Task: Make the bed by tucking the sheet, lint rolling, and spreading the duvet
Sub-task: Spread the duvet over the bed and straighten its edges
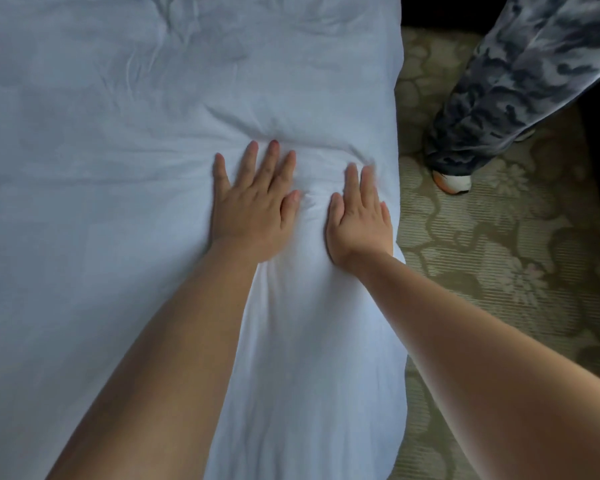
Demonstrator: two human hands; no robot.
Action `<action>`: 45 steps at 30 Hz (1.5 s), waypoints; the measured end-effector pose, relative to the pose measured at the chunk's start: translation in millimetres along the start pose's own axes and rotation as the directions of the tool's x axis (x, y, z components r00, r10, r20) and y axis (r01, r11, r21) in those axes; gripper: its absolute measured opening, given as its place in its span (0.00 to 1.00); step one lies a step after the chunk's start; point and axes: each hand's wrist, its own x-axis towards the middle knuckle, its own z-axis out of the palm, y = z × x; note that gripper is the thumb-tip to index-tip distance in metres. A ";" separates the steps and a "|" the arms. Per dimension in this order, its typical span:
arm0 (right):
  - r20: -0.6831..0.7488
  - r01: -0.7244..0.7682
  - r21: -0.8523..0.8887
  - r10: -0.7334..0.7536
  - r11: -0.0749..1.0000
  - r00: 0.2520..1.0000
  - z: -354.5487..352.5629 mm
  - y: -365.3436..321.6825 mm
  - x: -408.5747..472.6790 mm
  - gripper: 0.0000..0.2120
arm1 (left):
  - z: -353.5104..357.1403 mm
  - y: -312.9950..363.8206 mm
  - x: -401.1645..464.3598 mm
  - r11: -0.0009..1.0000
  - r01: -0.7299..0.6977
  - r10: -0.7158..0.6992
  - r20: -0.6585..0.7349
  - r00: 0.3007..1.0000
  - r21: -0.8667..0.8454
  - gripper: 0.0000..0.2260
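A white duvet [118, 168] covers the bed and fills the left and middle of the head view, puffy and creased, its right edge hanging over the bed's side. My left hand [253, 206] lies flat on it with fingers straight and spread, pressing the fabric down. My right hand [359, 220] presses flat beside it, close to the duvet's right edge, fingers straight and slightly blurred. A small bunch of cloth stands between the two hands. No lint roller is in view.
Patterned green-beige carpet [499, 306] runs along the bed's right side. Another person's leg [520, 77] in camouflage trousers stands there, with a white-and-orange shoe [454, 181] near the bed edge. Dark furniture lies at the far right.
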 end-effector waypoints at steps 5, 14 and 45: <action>0.010 -0.001 -0.014 0.001 1.000 1.000 -2.1 -1.2 27.0 0.27 | 1.0 6.4 55.2 0.998 0.054 -0.053 0.069 0.996 -0.009 0.28; 0.017 -0.001 0.135 -0.001 0.991 1.000 -20.3 -8.8 116.8 0.27 | 0.3 9.1 144.4 0.996 0.095 -0.094 0.117 0.989 -0.001 0.27; 0.180 -0.248 0.164 0.218 0.955 0.959 -62.4 3.1 119.3 0.17 | -10.8 29.7 154.8 0.959 0.215 -0.223 -0.025 0.975 -0.184 0.30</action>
